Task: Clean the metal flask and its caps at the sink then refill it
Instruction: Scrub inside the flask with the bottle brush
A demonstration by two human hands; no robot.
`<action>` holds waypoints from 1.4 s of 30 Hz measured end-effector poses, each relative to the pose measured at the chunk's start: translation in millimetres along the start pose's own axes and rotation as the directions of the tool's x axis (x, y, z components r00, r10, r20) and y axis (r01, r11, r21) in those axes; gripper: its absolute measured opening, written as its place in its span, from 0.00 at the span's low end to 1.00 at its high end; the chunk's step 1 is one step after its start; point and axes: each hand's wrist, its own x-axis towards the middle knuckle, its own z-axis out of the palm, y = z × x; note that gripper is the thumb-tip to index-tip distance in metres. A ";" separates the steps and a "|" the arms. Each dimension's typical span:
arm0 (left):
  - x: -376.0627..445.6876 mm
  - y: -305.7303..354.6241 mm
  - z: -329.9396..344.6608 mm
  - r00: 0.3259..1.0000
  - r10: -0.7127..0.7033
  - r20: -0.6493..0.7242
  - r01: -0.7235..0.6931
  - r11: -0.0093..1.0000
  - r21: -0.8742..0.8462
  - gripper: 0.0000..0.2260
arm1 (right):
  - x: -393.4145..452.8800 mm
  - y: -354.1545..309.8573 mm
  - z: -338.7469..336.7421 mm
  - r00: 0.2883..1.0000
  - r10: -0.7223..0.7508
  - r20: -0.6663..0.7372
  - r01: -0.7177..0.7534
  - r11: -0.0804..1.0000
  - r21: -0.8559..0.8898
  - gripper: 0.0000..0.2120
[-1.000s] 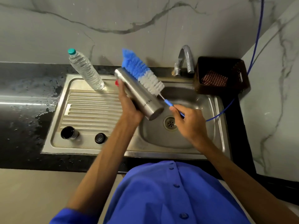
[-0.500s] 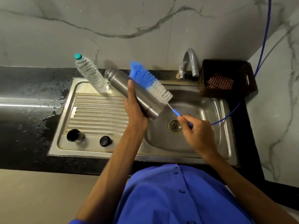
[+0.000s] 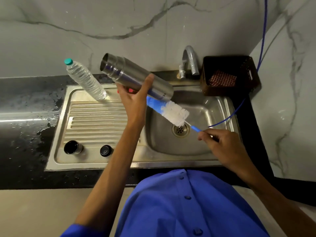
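My left hand (image 3: 135, 98) grips the metal flask (image 3: 126, 76) round its middle and holds it tilted above the sink, open mouth up to the left, base down to the right. My right hand (image 3: 222, 147) pinches the blue handle of a bottle brush (image 3: 174, 113). Its white and blue bristles lie just under the flask's base, over the basin. Two dark caps stand on the drainboard: a larger cup cap (image 3: 73, 147) and a smaller stopper (image 3: 106, 150).
A clear plastic water bottle (image 3: 85, 81) with a teal cap leans at the drainboard's back edge. The tap (image 3: 189, 60) stands behind the steel basin (image 3: 205, 147). A dark basket (image 3: 229, 76) with a checked cloth sits at the right. Water wets the black counter on the left.
The flask has been raised and swung so its mouth points up left. The brush has dropped from beside the flask's upper side to beneath its base, over the drain.
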 end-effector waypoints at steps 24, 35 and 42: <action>-56.1 9.5 17.8 0.908 0.101 0.407 -0.260 0.897 0.359 0.26 | 8.9 11.1 5.4 0.997 -0.068 -0.048 0.037 0.876 -0.482 0.16; 9.2 35.5 -4.4 0.606 0.004 0.795 -0.673 -0.530 0.516 0.33 | -1.5 49.1 -71.0 0.955 -0.025 -0.294 -0.154 0.808 -0.568 0.15; 3.5 57.3 10.3 0.449 -0.406 0.796 -0.471 -0.865 -0.176 0.26 | 4.0 40.3 -76.6 0.960 -0.020 -0.280 -0.170 0.752 -0.637 0.17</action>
